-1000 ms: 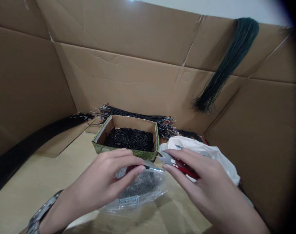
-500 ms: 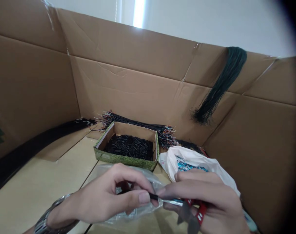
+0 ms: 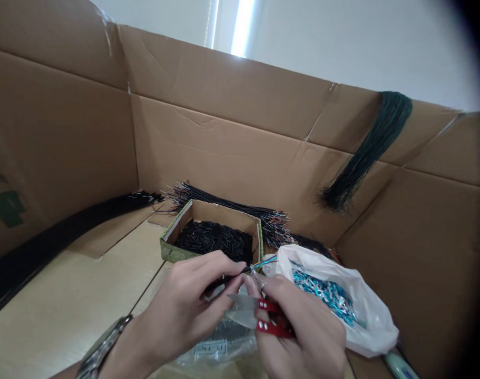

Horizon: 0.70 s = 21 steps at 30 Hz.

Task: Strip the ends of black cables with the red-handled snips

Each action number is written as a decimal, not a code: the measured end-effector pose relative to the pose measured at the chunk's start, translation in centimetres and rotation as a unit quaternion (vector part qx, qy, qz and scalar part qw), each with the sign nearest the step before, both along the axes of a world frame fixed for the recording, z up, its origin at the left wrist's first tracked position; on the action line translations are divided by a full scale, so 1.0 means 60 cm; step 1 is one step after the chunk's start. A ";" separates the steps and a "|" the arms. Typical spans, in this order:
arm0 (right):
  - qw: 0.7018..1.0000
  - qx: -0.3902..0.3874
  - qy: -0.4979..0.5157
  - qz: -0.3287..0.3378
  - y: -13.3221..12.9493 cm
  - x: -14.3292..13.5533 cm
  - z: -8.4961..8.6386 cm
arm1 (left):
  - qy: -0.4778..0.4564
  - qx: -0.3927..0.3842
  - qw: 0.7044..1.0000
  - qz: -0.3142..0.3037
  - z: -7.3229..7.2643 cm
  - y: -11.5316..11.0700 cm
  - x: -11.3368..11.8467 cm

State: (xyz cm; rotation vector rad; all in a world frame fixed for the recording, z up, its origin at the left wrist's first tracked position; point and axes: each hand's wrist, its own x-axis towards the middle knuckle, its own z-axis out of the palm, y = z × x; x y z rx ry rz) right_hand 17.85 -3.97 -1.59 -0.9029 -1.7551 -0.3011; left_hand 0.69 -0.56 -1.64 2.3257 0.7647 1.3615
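Hands work close together near the bottom. The left hand (image 3: 184, 316) pinches a thin black wire (image 3: 227, 279), its colored tips poking out. The right hand (image 3: 303, 331) is closed around red snips (image 3: 259, 316), blades parted just under the wire; no cut shows yet. Behind sit a white bag (image 3: 366, 310) of blue bits and a small box (image 3: 176, 247) full of black pieces.

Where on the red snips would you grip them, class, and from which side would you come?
Grip the red handles, coming from the right, as the right hand does. The snips lie with their bare blades pointing left toward the left hand and its wire, so the handle end is the safe end.
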 end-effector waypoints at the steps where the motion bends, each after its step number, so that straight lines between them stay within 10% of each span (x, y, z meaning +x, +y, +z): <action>1: 1.000 -0.007 0.002 -0.004 -0.002 -0.002 0.001 | 0.019 0.020 1.000 0.002 -0.001 0.000 -0.003; 12: 0.987 -0.135 0.091 -0.012 -0.015 0.010 0.033 | 0.248 0.045 0.966 0.052 -0.010 0.026 0.006; 15: 0.977 -0.143 0.098 -0.120 -0.006 0.080 0.035 | 0.244 -0.003 0.969 0.041 -0.015 0.038 0.014; 21: 0.887 -0.394 -0.038 -0.238 0.044 0.261 -0.016 | 0.150 -0.066 0.987 -0.010 0.000 0.039 -0.004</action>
